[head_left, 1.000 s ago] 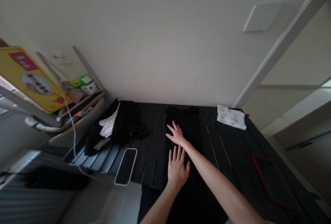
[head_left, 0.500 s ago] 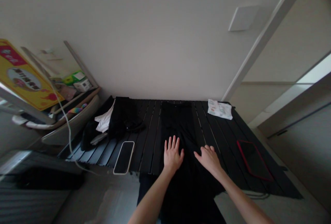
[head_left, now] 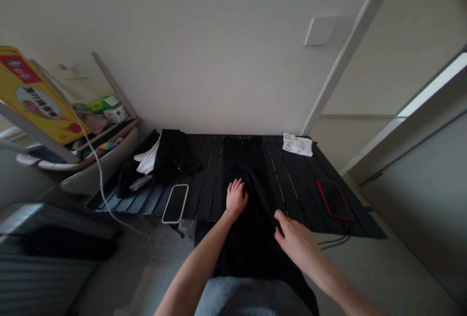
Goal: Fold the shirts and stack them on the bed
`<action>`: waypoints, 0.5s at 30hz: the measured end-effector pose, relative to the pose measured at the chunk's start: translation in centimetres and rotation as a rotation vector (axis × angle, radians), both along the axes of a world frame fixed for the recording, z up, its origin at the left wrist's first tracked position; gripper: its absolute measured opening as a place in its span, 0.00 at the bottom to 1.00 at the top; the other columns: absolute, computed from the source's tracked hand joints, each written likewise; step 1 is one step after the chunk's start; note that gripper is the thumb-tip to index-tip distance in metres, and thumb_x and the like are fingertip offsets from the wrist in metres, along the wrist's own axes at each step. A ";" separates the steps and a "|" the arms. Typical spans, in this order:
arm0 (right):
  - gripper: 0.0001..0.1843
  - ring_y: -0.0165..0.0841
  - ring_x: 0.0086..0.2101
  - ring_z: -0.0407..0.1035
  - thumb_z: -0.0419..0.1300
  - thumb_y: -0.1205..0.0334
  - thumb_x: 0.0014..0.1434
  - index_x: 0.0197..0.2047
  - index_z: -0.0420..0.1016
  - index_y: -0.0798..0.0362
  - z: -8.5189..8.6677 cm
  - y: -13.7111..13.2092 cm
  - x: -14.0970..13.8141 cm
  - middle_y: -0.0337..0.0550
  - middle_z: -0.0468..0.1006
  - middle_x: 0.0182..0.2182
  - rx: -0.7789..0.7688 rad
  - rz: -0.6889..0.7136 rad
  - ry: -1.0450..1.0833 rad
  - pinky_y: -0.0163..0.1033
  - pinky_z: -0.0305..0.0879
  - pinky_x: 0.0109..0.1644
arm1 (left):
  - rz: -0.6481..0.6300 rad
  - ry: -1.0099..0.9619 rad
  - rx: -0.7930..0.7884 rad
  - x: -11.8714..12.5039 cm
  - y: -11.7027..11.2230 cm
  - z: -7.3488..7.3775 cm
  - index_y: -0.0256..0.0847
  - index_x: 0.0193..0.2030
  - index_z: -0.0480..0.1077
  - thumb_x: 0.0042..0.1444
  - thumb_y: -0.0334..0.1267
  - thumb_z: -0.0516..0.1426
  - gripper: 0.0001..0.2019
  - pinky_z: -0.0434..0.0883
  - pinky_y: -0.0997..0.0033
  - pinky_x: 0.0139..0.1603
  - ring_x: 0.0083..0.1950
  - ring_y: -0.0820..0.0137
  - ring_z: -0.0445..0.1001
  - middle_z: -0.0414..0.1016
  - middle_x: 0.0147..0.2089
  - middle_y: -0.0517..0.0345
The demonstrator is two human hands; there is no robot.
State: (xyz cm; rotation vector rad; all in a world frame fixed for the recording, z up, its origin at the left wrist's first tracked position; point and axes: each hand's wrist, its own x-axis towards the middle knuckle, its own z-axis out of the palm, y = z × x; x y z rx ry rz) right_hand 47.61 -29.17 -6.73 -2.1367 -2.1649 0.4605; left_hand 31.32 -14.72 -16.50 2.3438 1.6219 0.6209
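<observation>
A pair of black trousers (head_left: 243,156) lies lengthwise over the middle of the table, its waistband toward the wall and its lower part hanging over the front edge. My left hand (head_left: 236,199) rests palm down on the cloth, fingers stretched forward and slightly bent. At the right side of the trousers, near the table's front edge, my right hand (head_left: 295,238) is closed, thumb and fingers pinching the fabric's edge. A diagonal fold runs through the cloth between both hands. Dark cloth on dark slats makes its outline hard to follow.
The black slatted table (head_left: 208,170) holds a clothes pile (head_left: 170,158), a white-rimmed phone (head_left: 175,204), a folded patterned cloth (head_left: 298,144) and a red-framed device (head_left: 335,200). A white cable (head_left: 100,179) hangs at left beside a cart (head_left: 102,160). The wall (head_left: 219,63) stands behind.
My right hand has come nearer my body and closed on the trousers' edge. My left hand stays on the cloth, its fingers now more bent. The view has shifted slightly.
</observation>
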 end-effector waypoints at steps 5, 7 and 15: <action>0.27 0.44 0.48 0.72 0.56 0.62 0.56 0.60 0.67 0.48 1.3 -4.6 -4.4 0.52 0.73 0.54 -0.178 0.313 0.201 0.45 0.69 0.50 | -0.064 -0.036 0.041 -2.8 -2.1 1.0 0.41 0.56 0.66 0.58 0.28 0.50 0.19 0.55 0.51 0.67 0.67 0.64 0.58 0.67 0.62 0.52; 0.28 0.44 0.52 0.69 0.59 0.59 0.55 0.60 0.68 0.46 0.9 -5.5 -3.6 0.49 0.72 0.56 -0.281 0.374 0.300 0.43 0.66 0.55 | -0.095 -0.030 0.049 -4.6 -3.7 1.4 0.41 0.58 0.64 0.57 0.27 0.49 0.22 0.56 0.54 0.67 0.66 0.66 0.60 0.67 0.62 0.52; 0.40 0.45 0.58 0.61 0.50 0.79 0.49 0.65 0.60 0.47 -5.6 -3.0 5.1 0.50 0.65 0.60 0.009 0.378 0.043 0.53 0.58 0.62 | -0.488 0.260 0.007 -11.2 -10.0 1.2 0.46 0.70 0.48 0.53 0.22 0.48 0.36 0.49 0.59 0.70 0.72 0.69 0.48 0.51 0.72 0.58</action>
